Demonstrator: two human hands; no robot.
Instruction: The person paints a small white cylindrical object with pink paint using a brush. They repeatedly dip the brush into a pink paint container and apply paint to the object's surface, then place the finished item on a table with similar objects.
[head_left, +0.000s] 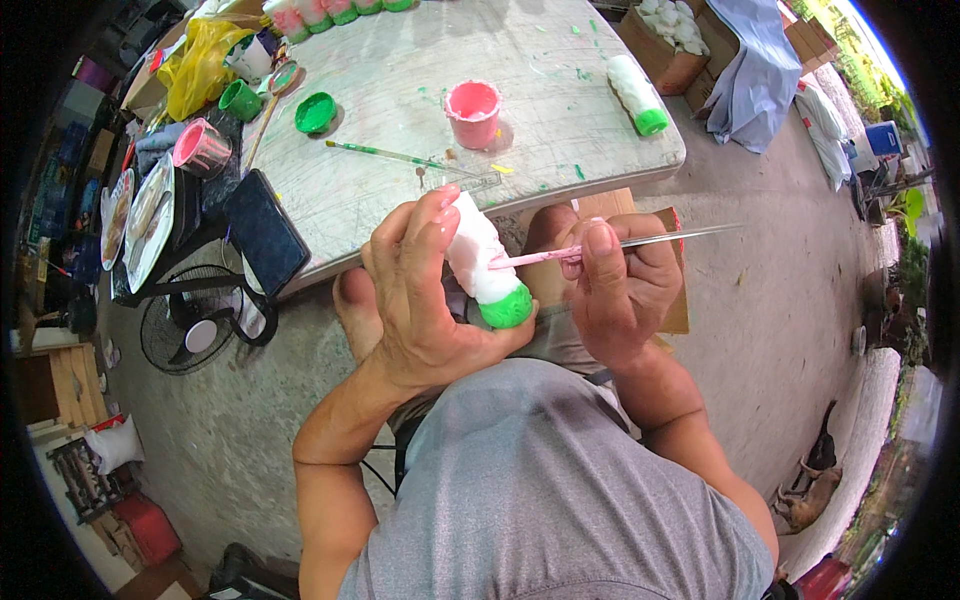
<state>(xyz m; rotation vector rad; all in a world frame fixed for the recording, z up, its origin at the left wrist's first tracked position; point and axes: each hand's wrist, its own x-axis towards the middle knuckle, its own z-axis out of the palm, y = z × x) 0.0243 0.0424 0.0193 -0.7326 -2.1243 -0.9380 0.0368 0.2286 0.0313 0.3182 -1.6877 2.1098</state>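
While the left hand (pixel 415 290) grips a lumpy white cylinder with a bright green end (pixel 478 248) lengthwise above the lap, its thumb at the green end, the right hand (pixel 625 285) pinches a slender, pink-smeared paintbrush (pixel 545 257), tip against the white side. This hold presumably leaves that flank exposed and steady. Just beyond runs the rounded front edge of a scratched off-white table (pixel 560 65); floor right of the knees gives the right elbow room. A green-stained brush (pixel 395 157) lies before an open pink cup (pixel 472 132), likely set within easy reach. Wide gaps separate the cup from a second white, green-ended cylinder (pixel 632 90) near the right edge.
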